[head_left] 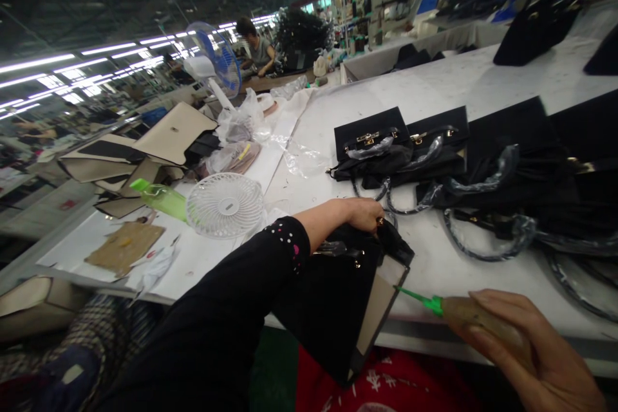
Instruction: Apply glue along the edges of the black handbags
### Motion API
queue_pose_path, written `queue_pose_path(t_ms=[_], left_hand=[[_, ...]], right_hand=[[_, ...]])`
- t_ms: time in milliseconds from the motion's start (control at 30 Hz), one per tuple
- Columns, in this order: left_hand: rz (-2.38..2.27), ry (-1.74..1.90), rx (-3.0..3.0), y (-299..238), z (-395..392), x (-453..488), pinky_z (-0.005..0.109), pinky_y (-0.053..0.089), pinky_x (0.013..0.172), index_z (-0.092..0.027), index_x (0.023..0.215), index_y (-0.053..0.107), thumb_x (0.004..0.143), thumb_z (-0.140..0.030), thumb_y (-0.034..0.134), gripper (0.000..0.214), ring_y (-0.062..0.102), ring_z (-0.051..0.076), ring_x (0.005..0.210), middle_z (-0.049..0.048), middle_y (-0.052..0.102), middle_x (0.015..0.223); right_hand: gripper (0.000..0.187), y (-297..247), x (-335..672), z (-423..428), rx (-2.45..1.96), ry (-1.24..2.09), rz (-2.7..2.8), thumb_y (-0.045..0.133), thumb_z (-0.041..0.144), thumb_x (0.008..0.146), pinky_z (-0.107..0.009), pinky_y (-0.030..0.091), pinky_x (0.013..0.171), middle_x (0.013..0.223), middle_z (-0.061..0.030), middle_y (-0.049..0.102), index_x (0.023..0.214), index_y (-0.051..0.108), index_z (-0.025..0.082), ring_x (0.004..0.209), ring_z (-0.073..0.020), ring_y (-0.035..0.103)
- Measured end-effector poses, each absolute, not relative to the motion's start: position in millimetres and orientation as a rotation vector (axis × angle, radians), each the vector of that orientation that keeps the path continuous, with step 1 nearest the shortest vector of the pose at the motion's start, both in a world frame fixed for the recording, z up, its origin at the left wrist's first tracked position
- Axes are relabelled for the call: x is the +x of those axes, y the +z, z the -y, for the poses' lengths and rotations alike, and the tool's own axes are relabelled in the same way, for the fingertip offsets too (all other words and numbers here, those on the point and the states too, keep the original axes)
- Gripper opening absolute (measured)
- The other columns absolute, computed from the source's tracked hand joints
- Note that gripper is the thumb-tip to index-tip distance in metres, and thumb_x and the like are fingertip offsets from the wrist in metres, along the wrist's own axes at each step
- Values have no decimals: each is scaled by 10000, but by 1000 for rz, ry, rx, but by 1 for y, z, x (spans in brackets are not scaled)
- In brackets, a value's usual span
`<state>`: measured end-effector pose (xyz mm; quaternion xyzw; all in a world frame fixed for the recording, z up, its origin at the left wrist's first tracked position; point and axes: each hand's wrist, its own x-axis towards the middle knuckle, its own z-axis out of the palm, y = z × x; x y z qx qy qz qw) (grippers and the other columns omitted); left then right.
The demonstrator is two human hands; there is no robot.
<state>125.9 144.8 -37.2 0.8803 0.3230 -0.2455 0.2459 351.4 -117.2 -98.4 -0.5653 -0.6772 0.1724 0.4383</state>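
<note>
A black handbag [328,302] lies tilted across the table's front edge, with a beige panel [379,299] showing along its side. My left hand [365,214] is closed on the bag's upper part near the gold fitting; its fingertips are partly hidden. In my right hand [541,347] is a brownish squeeze bottle [476,318] with a long green nozzle [425,299]. The nozzle's tip is at the edge of the beige panel; whether it touches I cannot tell.
Several black handbags [506,122] with plastic-wrapped handles line the white table [410,90]. To the left are a white fan [226,206], a green bottle [161,198], beige bag pieces [176,132] and brown cardboard [124,248]. A person [261,48] sits farther back.
</note>
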Motion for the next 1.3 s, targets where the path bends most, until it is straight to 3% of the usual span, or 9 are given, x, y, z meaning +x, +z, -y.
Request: queue_pose_path(t_ms=[367,767,933,1100,1300], left_hand=[[-892,-665,2392,-39,-143,125,253,469,629,-193,924,768,721,-374,751,273,666,190,782,49,757,915],[-895,-667,2430,-35,-142,126,242,463,653,-183,936,767,746,-347,762,251,667,182,795,47,759,906],[-885,-656,2443,-35,-142,125,246,471,672,-187,963,768,751,-329,757,255,673,187,814,49,762,931],[-890,-644,2463,-36,-139,124,248,462,658,-185,979,768,759,-344,755,272,671,186,809,49,762,932],[-918,-634,2509,-21,-140,121,238,472,702,-201,972,775,765,-333,761,245,681,184,838,41,764,939]], right_hand=[[237,-106,354,123,-1334,501,1770,613,437,960,-199,581,854,1173,-24,681,1145,650,294,1030,-187,707],[255,-102,345,128,-1316,400,1732,627,362,943,-305,606,870,1157,-62,676,1189,626,295,1028,-241,708],[276,-108,339,137,-1161,489,1885,630,319,938,-289,624,827,1188,-67,676,1213,636,302,1023,-244,717],[300,-113,343,134,-1328,429,1707,632,323,935,-352,588,921,1214,-71,648,1232,606,297,1084,-262,681],[290,-108,341,137,-1130,484,1909,639,307,931,-262,619,830,1192,-60,674,1221,637,302,1018,-228,719]])
